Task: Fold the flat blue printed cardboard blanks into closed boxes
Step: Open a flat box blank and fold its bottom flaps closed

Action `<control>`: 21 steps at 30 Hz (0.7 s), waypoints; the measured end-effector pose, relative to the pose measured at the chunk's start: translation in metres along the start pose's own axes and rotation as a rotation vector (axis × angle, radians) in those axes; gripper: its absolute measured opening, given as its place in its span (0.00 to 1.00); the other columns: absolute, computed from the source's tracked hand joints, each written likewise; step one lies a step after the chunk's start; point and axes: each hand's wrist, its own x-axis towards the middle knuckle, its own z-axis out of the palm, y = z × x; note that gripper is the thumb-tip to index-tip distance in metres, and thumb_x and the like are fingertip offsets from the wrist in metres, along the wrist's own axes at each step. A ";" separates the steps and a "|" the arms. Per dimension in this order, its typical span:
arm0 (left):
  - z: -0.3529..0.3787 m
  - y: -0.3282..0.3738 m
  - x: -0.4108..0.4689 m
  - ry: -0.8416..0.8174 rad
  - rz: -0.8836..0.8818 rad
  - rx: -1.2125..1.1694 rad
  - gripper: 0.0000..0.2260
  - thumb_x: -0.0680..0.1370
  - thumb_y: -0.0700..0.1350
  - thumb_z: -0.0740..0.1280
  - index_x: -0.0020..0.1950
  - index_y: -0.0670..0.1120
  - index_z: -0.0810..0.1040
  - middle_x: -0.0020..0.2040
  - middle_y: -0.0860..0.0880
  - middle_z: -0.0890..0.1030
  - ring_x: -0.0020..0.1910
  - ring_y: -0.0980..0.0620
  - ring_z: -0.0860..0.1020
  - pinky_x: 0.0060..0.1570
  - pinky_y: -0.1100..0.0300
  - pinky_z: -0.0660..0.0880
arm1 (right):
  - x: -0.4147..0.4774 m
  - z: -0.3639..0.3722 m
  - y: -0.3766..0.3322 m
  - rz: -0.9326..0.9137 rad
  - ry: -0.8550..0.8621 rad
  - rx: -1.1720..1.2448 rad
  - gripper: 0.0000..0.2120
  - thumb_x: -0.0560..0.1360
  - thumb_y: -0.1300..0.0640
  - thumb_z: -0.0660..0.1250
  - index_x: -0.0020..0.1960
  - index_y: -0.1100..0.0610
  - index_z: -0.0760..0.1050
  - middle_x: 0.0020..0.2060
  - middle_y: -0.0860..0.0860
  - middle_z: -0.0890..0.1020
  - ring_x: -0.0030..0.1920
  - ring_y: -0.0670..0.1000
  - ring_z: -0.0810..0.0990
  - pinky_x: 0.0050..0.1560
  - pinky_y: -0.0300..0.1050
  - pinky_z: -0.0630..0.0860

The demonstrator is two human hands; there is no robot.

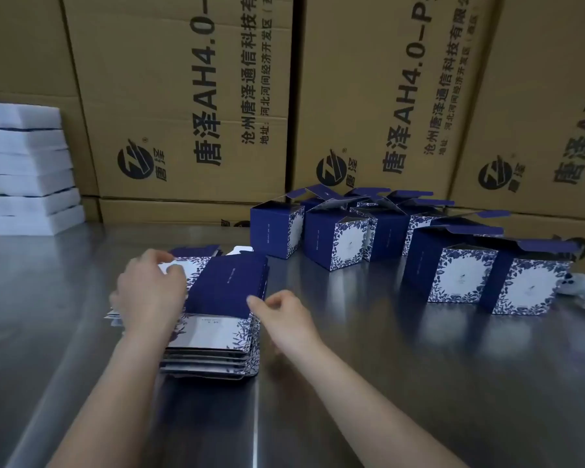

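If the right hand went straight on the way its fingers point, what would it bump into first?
The right hand points left and away, so it would probably meet the top blank on the stack first. Its fingertips look close to that blank's edge, though depth is unclear.

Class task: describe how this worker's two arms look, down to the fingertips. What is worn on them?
Nothing worn shows. The left forearm and right forearm are bare, with no sleeve edge in view. No gloves, rings, watch or bracelets are visible.
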 end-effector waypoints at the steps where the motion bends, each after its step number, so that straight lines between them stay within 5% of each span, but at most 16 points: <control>1: -0.001 -0.005 0.006 -0.031 -0.039 0.089 0.15 0.78 0.44 0.62 0.63 0.46 0.77 0.63 0.39 0.77 0.63 0.36 0.72 0.61 0.45 0.66 | 0.004 0.003 -0.002 0.031 0.012 -0.010 0.20 0.74 0.37 0.65 0.51 0.53 0.71 0.41 0.45 0.76 0.39 0.49 0.77 0.44 0.47 0.77; 6: 0.002 -0.030 0.018 -0.224 -0.155 0.346 0.16 0.78 0.46 0.63 0.63 0.40 0.73 0.64 0.35 0.75 0.63 0.34 0.71 0.62 0.46 0.68 | 0.018 0.017 0.002 0.123 0.032 0.023 0.19 0.72 0.39 0.68 0.45 0.54 0.70 0.37 0.47 0.76 0.37 0.49 0.76 0.47 0.52 0.81; 9: 0.007 -0.040 0.015 -0.207 -0.100 0.410 0.14 0.76 0.45 0.65 0.58 0.39 0.75 0.60 0.33 0.76 0.60 0.33 0.71 0.59 0.47 0.69 | 0.021 0.022 0.009 0.126 0.031 0.067 0.15 0.73 0.46 0.71 0.36 0.52 0.68 0.33 0.49 0.75 0.32 0.50 0.74 0.40 0.48 0.79; 14: 0.010 -0.036 0.016 -0.238 -0.086 0.524 0.17 0.76 0.48 0.68 0.62 0.42 0.77 0.64 0.34 0.75 0.66 0.33 0.69 0.71 0.45 0.58 | 0.022 0.013 0.015 0.197 0.021 0.245 0.07 0.74 0.55 0.72 0.43 0.54 0.75 0.31 0.49 0.76 0.27 0.47 0.73 0.25 0.37 0.71; 21: 0.016 -0.025 0.006 -0.268 -0.034 0.596 0.15 0.77 0.51 0.64 0.61 0.47 0.78 0.66 0.39 0.75 0.70 0.36 0.66 0.73 0.37 0.46 | 0.020 0.001 0.022 0.253 0.081 0.449 0.03 0.75 0.62 0.70 0.45 0.57 0.77 0.43 0.55 0.82 0.40 0.53 0.79 0.41 0.46 0.78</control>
